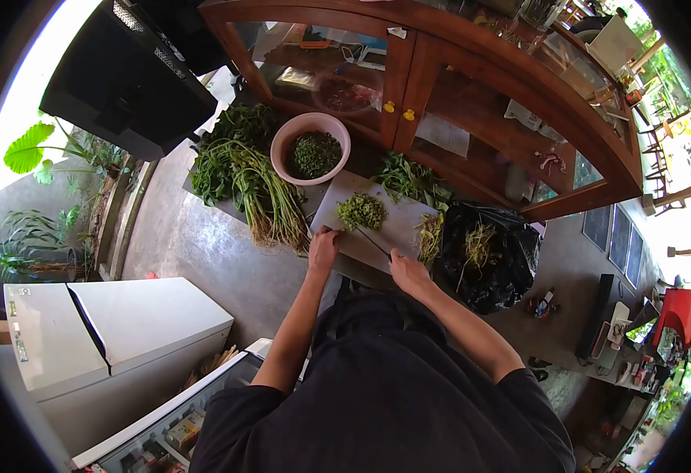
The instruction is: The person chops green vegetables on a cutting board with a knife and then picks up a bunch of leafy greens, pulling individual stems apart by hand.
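My right hand (408,273) is closed around the handle of a knife (373,243), whose dark blade slants up and left over the cutting board. The blade's tip is close to a pile of chopped greens (361,210) on the white cutting board (403,223). At the board's left edge, my left hand (324,244) has its fingers curled together; what they hold, if anything, is too small to make out. Leafy greens (405,177) lie along the board's far edge, and cut stems (430,236) along its right side.
A pink basin (344,162) holding chopped greens stands beyond the board. Long-stemmed greens (263,189) with roots lie at left. A black plastic bag (511,264) with trimmings sits at right. Behind is a wooden glass cabinet (401,79); a white refrigerator (148,315) is at lower left.
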The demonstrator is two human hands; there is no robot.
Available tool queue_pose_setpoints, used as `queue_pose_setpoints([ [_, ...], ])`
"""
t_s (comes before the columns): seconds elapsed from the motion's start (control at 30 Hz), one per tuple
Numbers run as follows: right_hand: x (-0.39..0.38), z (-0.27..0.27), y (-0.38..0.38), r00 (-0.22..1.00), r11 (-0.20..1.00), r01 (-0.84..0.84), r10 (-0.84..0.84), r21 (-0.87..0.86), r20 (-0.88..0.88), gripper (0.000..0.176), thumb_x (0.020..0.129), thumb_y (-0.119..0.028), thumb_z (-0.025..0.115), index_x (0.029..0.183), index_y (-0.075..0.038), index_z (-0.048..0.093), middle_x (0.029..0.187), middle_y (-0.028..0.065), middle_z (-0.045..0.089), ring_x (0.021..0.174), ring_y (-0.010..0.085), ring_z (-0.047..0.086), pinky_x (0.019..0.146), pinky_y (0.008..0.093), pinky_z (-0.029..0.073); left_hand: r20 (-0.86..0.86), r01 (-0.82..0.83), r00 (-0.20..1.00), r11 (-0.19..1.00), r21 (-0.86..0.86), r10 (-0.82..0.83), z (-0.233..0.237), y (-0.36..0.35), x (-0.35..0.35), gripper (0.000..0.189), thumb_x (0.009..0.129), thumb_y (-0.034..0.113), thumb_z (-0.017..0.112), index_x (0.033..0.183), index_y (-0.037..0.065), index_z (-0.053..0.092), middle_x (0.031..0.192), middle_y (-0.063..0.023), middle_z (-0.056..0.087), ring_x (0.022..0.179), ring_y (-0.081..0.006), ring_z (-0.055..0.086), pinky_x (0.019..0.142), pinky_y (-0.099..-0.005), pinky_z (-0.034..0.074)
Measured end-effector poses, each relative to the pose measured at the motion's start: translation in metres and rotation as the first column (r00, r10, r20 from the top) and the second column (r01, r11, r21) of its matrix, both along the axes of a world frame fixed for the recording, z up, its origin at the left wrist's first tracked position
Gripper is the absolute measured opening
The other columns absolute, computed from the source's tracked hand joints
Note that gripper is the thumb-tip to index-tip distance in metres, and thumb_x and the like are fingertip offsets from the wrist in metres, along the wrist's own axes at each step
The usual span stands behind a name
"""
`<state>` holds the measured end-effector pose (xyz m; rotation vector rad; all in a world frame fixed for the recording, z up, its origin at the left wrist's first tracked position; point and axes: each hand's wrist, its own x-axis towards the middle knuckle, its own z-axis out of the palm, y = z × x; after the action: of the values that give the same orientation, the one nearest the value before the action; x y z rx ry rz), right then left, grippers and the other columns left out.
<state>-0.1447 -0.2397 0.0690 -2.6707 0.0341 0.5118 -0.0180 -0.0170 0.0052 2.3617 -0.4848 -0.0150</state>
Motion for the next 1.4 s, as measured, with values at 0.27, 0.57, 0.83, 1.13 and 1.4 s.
queue_pose_setpoints([
  [0.27,-0.008,0.003,0.000,0.998,0.998,-0.057,0.057,-0.003,-0.034,0.037,0.093,-0.019,0.044,0.119,0.007,0.044,0.078,0.0215,0.067,0.073,0.0395,0.066,0.063,0.0487,0.054,-0.009,-0.005,1.000,1.000,-0.001,0.005,-0.006,0.000,0.000,0.021,0.075,0.005,0.061,0.093,0.003,0.071,0.093,-0.0170,0.064,0.091,-0.0362,0.061,0.082,-0.0424,0.050],
  [0.57,-0.014,-0.009,0.002,0.997,0.996,-0.081,0.080,-0.033,-0.015,0.031,0.094,-0.023,0.046,0.108,0.004,0.044,0.077,0.0219,0.065,0.071,0.0404,0.065,0.061,0.0497,0.053,-0.045,-0.030,0.999,0.999,-0.033,0.029,-0.008,-0.001,0.000,0.019,0.078,0.005,0.061,0.094,0.002,0.071,0.096,-0.0163,0.064,0.091,-0.0358,0.062,0.082,-0.0420,0.050],
  [0.83,-0.014,-0.019,0.005,0.998,0.999,-0.049,0.049,-0.018,-0.030,0.027,0.094,-0.022,0.045,0.110,0.000,0.045,0.077,0.0216,0.066,0.073,0.0410,0.065,0.063,0.0514,0.053,-0.064,-0.045,0.997,0.999,-0.012,0.044,0.004,-0.004,-0.001,0.017,0.078,0.005,0.060,0.091,0.001,0.070,0.095,-0.0148,0.064,0.090,-0.0354,0.062,0.081,-0.0421,0.050],
  [1.13,0.009,-0.050,0.028,0.999,0.999,-0.020,0.018,-0.039,-0.044,0.039,0.091,-0.011,0.038,0.128,0.000,0.041,0.090,0.0236,0.067,0.083,0.0394,0.067,0.071,0.0501,0.054,0.015,-0.052,0.999,0.999,-0.007,0.052,0.003,-0.004,-0.003,0.016,0.078,0.006,0.061,0.090,0.002,0.071,0.092,-0.0163,0.064,0.086,-0.0360,0.062,0.079,-0.0420,0.051],
  [1.4,-0.022,-0.047,0.004,0.996,0.998,-0.024,0.018,-0.056,-0.092,0.041,0.092,-0.015,0.041,0.130,0.001,0.041,0.086,0.0248,0.067,0.080,0.0412,0.066,0.070,0.0519,0.053,-0.094,-0.125,0.988,0.992,-0.012,0.124,0.010,-0.006,-0.003,0.015,0.079,0.005,0.060,0.089,0.002,0.071,0.094,-0.0173,0.064,0.085,-0.0373,0.063,0.077,-0.0429,0.051],
])
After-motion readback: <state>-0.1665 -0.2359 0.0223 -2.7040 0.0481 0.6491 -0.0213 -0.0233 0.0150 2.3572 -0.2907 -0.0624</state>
